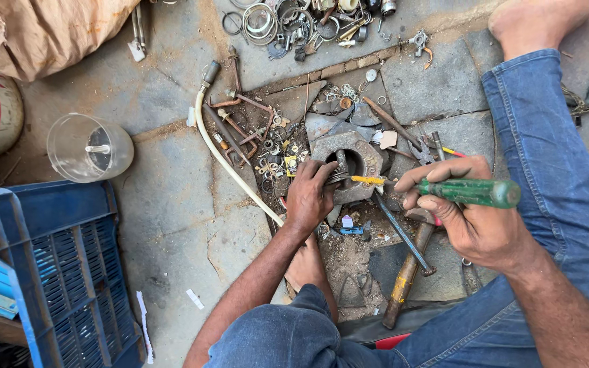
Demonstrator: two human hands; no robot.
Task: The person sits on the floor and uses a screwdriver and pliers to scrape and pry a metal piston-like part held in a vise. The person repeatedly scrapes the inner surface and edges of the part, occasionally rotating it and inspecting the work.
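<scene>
Sitting on the stone floor, I have my right hand wrapped shut around the green handle of a screwdriver, whose yellow-collared shaft runs leftward from my fist to the work. My left hand presses down on a small metal part, fingers curled over it and pinching it at the rim of a heavy grey metal block with a round dark hole in its middle. The block is chunky, dull and worn, with angled corners; the screwdriver tip meets the part right at the near edge of that hole.

Room is tight around my grip. Beyond my left hand lies a thick scatter of small scrap: bent copper-coloured tubes, washers, clips. A pale hose curves past the outside of my left wrist. Under and just behind my right hand a hammer with a wooden handle lies on the ground, crossed by a thin blue rod. My denim-clad right leg walls off the right side; my left knee closes the near side. Farther out beyond the block, a pile of rings and fittings sits along the stone edge. Well off to my left there is barer floor, then a clear plastic jar on its side and a blue crate.
</scene>
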